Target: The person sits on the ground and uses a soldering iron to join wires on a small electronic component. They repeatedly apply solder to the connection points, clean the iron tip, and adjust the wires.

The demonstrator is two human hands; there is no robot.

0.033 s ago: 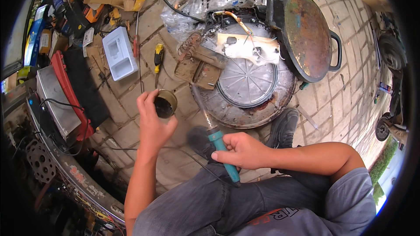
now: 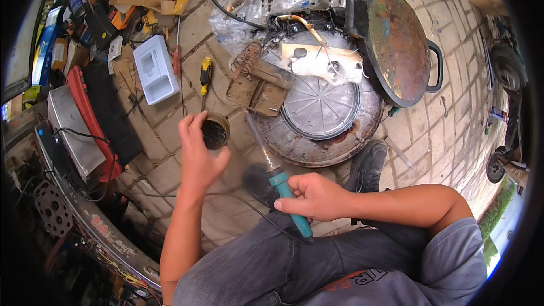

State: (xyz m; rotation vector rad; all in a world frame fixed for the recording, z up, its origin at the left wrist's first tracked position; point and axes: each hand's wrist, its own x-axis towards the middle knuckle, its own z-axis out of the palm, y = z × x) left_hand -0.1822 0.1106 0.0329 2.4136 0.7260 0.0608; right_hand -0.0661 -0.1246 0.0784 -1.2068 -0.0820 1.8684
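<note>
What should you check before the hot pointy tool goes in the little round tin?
1. Soldering iron gripped by its teal handle in the right hand: ok.
2. Little tin steadied by the left hand: ok.
3. Tip pointing away from the fingers: ok, it points up past the tin.
4. Cord clear of the tip: ok, it trails back over the lap.
5. Iron hot enough: cannot tell.
</note>
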